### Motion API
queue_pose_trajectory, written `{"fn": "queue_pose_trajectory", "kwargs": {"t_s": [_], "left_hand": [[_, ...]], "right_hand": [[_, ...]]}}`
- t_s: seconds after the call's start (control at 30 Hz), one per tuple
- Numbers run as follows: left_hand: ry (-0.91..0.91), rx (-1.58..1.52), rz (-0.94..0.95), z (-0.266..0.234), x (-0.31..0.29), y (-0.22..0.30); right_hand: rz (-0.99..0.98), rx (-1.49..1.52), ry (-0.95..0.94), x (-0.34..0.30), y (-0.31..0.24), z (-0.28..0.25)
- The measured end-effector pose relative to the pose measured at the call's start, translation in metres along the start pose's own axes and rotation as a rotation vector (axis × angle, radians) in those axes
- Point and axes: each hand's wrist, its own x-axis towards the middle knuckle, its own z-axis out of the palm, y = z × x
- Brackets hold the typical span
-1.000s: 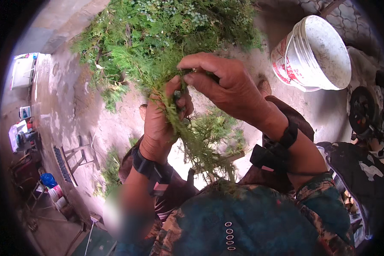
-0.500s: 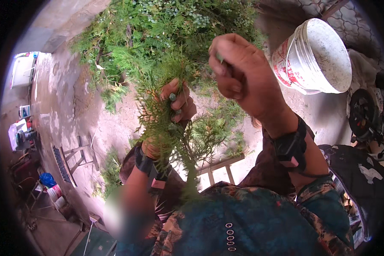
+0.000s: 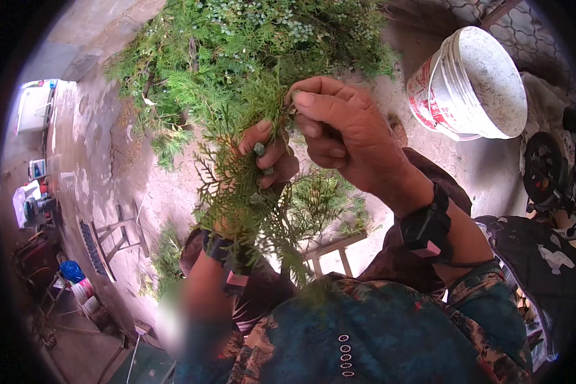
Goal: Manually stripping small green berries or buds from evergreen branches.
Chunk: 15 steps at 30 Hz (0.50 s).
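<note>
A person's left hand point(image 3: 279, 159) is curled around a green arborvitae sprig point(image 3: 240, 192), fingers folded firmly over its stem; the feathery, scaly foliage spills across the wrist and hangs toward the lap, and a few blue-green cones point(image 3: 258, 149) sit against the curled fingers.

The right hand point(image 3: 352, 131) is just beside it, to the right; its thumb and forefinger come together in a narrow pinch at the upper edge of the foliage, the other fingers folded into the palm; whether anything is caught between the two tips cannot be told.

The sprig is in the middle of the view, above the person's lap; beyond it, at the top, a large heap of cone-bearing branches point(image 3: 237, 51) covers the concrete floor point(image 3: 125, 198); looser greenery point(image 3: 320, 195) lies below and behind the hands, near a wooden frame point(image 3: 339, 245).

Each wrist wears a black strapped device point(image 3: 425, 229); the shirt point(image 3: 377, 326) is patterned in dark teal and brown; at upper right a white plastic bucket point(image 3: 456, 83) with red markings is tilted, its scuffed inside showing; at far left, a blue bag point(image 3: 72, 271) is among stored odds and ends.
</note>
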Motion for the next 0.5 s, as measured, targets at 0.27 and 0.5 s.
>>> {"fn": "queue_pose_trajectory", "kwargs": {"t_s": [0.27, 0.5], "left_hand": [[-0.565, -0.223, -0.054, -0.027, 0.012, -0.001], [-0.646, -0.339, -0.063, -0.035, 0.018, -0.003]], "right_hand": [[-0.126, 0.521, -0.076, 0.014, -0.015, -0.031], [-0.007, 0.078, -0.042, 0.007, 0.008, -0.014]]}}
